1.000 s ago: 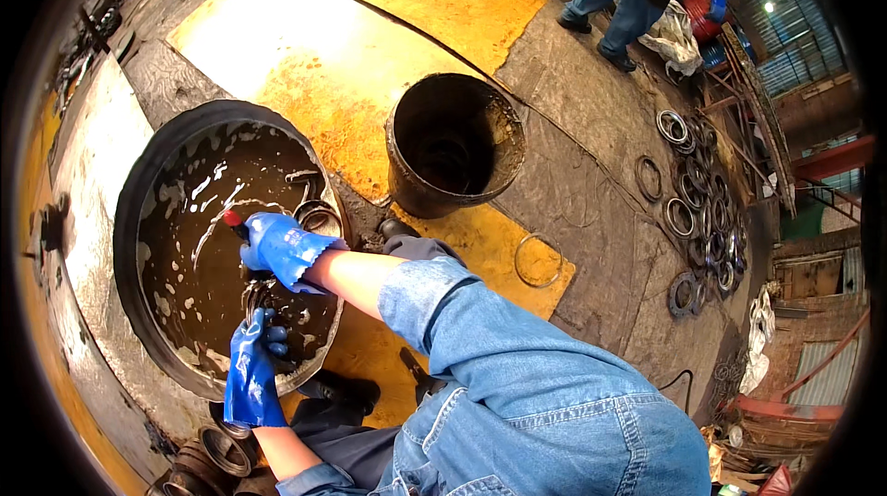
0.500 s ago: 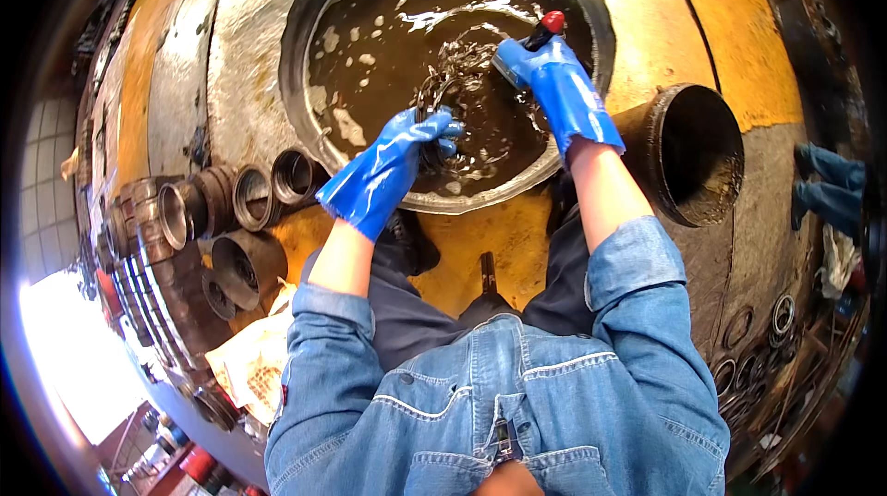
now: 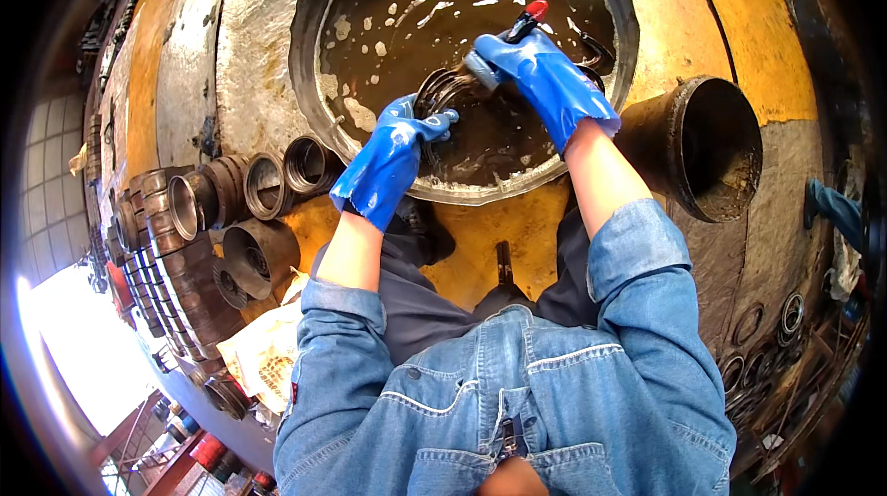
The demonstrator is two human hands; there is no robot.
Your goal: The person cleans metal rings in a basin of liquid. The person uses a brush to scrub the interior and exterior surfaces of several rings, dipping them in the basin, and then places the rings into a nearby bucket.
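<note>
In blue rubber gloves, both hands work over a big round dark tub (image 3: 306, 62) of murky brown liquid (image 3: 397, 66). My left hand (image 3: 388, 152) is closed around a dark, ridged metal ring (image 3: 442, 88), held just above the liquid near the tub's middle. A brush (image 3: 528, 19) with a dark, red-tipped handle is gripped in my right hand (image 3: 538, 73). Its bristles touch the ring's right side. The ring's lower part is hidden by my left fingers and the liquid. Another dark part (image 3: 596, 57) shows at the tub's right side, half behind my right glove.
Several metal rings (image 3: 268, 186) and cylinders line the floor at left, beside a pale sack (image 3: 263, 357). A large hollow cylinder (image 3: 688, 150) lies right of the tub. Smaller rings (image 3: 792, 314) lie lower right. A person's blue trouser leg (image 3: 836, 211) shows at far right.
My right hand has moved left and slightly down, bringing the brush bristles onto the ring. The ring now shows above the liquid, and the splashing has calmed. The view has shifted slightly.
</note>
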